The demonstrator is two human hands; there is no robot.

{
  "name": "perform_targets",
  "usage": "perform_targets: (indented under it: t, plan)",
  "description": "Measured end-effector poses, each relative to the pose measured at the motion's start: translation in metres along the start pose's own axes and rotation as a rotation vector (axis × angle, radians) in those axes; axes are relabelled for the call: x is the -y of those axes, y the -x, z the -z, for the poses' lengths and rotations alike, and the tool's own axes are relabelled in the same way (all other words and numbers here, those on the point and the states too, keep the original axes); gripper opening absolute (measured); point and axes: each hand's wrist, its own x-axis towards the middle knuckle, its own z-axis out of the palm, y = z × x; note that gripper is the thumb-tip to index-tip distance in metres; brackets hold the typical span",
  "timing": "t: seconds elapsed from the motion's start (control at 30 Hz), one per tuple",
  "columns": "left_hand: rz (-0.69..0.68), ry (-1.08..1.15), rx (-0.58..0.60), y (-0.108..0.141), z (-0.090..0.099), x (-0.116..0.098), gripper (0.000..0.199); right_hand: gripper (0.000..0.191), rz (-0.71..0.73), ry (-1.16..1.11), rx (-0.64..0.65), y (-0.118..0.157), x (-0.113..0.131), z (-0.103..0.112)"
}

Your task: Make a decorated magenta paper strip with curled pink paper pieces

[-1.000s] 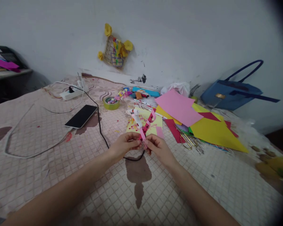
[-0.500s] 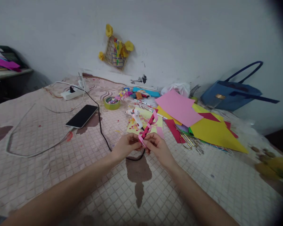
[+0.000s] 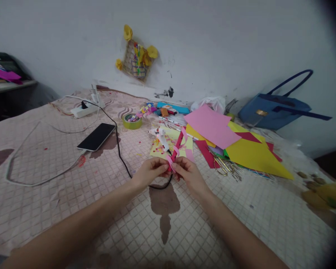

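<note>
Between my hands a dark pink paper strip (image 3: 178,143) slants up and away, with a curling light pink paper strip (image 3: 176,151) along it. My left hand (image 3: 152,170) pinches the near end of the strips from the left. From the right, my right hand (image 3: 186,170) closes its thumb and fingers on the same end. The fingertips almost meet, and part of the paper is hidden behind them. Just beyond lies a white glue gun (image 3: 161,139) on a pale yellow sheet (image 3: 172,134) scattered with small paper bits.
A phone (image 3: 96,136) on a charging cable lies left, near a power strip (image 3: 86,109). A roll of green tape (image 3: 132,121) holds small pieces. Gold-handled scissors (image 3: 224,166) lie beside coloured paper sheets (image 3: 254,155). A blue bag (image 3: 277,112) leans at the wall.
Both hands stay pinched at the near end of the paper. The dark pink strip has turned slightly, and its dark spots no longer show. The view has shifted a little.
</note>
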Motion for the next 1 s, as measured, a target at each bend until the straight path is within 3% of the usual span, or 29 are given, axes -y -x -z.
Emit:
perform_targets:
  t: [0.27, 1.0]
  plan:
    - [0.058, 0.156, 0.048, -0.0025, 0.0023, 0.0032, 0.029, 0.024, -0.001, -0.006, 0.009, -0.0005, -0.0037, 0.0]
    - [0.048, 0.181, 0.07, -0.0049, 0.0065, 0.0037, 0.021, 0.019, -0.043, -0.067, 0.054, -0.0002, 0.0032, 0.0028]
